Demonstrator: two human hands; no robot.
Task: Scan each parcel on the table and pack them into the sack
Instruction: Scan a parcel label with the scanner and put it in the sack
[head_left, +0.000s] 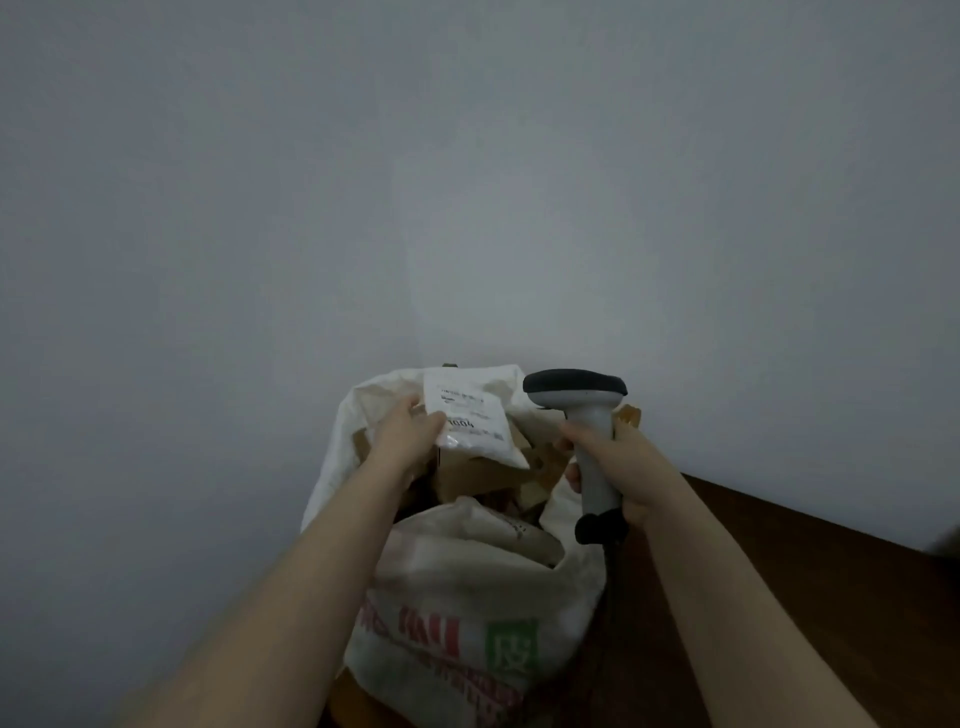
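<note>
A white woven sack (467, 603) with red and green print stands open below me. Inside it lie several brown cardboard parcels (467, 478). My left hand (410, 431) pinches a white plastic mailer parcel (478, 421) with a printed label, held over the sack's mouth. My right hand (608, 457) grips the handle of a grey and black barcode scanner (582, 410), held upright just right of the sack's mouth, its head level with the mailer.
A dark brown table (779, 582) runs along the right, its edge close to the sack. A plain pale wall (467, 182) fills the background. A brown cardboard corner (628, 415) shows behind the scanner.
</note>
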